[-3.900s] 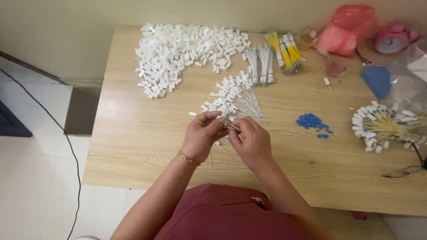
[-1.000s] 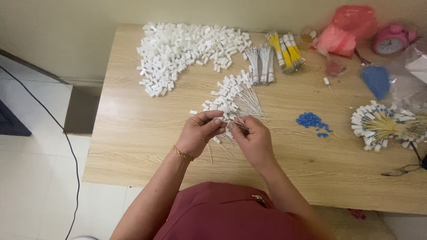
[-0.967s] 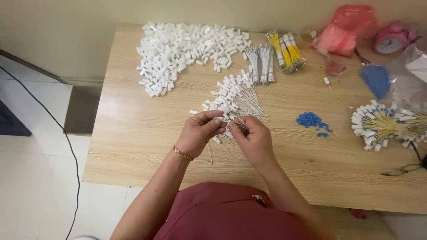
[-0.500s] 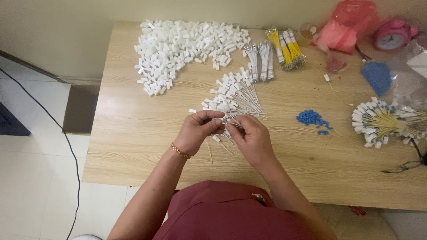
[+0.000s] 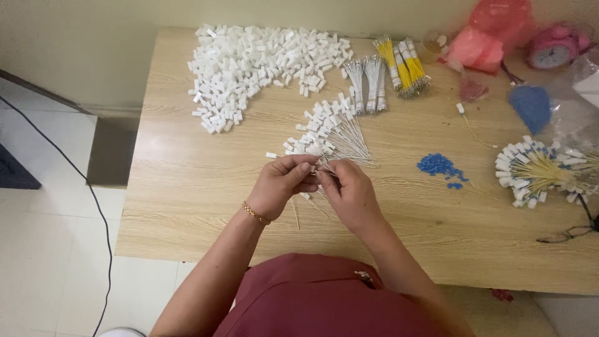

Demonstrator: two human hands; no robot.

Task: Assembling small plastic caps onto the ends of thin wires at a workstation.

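Both hands meeting over the middle of the wooden table (image 5: 187, 200), fingertips pinched together. Left hand (image 5: 284, 184) curled nearly closed, thumb and forefinger nipping a small white connector piece (image 5: 315, 170) — right hand (image 5: 349, 190) closed in the same way, pinching the thin wire end right against it. Too small to tell exactly how the two parts sit together. Gold bracelet (image 5: 256, 213) on the left wrist.

Just beyond the fingers, touching them almost: a fanned bunch of thin wires with white plugs (image 5: 331, 128). Further back, a big heap of loose white plastic housings (image 5: 256, 62). Beside that, bundles of grey wires (image 5: 368, 81) and yellow wires (image 5: 402, 62).

Off to the right — a scatter of small blue bits (image 5: 440, 167), a fan of yellow wires with white ends (image 5: 536, 171), a blue pouch (image 5: 531, 106), pink plastic bags (image 5: 493, 31) and a pink alarm clock (image 5: 552, 47) at the far corner.
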